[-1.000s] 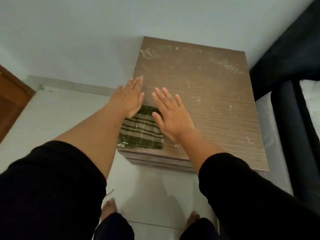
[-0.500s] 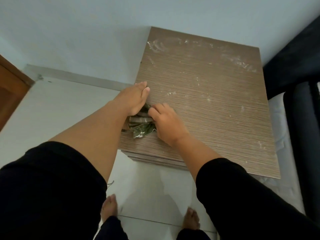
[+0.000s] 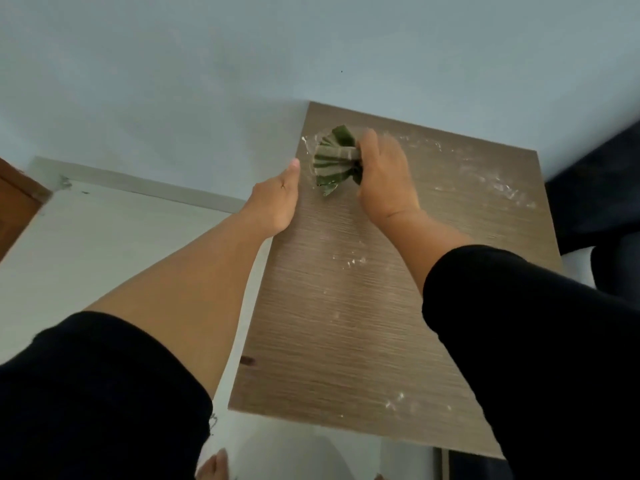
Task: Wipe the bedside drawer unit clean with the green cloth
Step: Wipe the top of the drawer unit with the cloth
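Note:
The bedside drawer unit (image 3: 363, 327) has a brown wood-grain top with white dusty smears along its far edge and specks across the middle. The green striped cloth (image 3: 334, 159) is bunched into a fan at the far left corner of the top. My right hand (image 3: 384, 181) is closed around it and presses it on the surface. My left hand (image 3: 278, 199) lies flat with fingers together against the left edge of the top, holding nothing.
A pale wall (image 3: 242, 64) runs behind the unit. White floor tiles (image 3: 86, 244) lie to the left, with a wooden door frame (image 3: 17, 206) at the far left. Dark bedding (image 3: 602, 188) borders the unit on the right. A bare foot (image 3: 213, 467) shows below.
My right hand gathered the flat cloth into a bunch at the near left of the top and carried it to the far left corner. My left hand let go and moved to the left edge.

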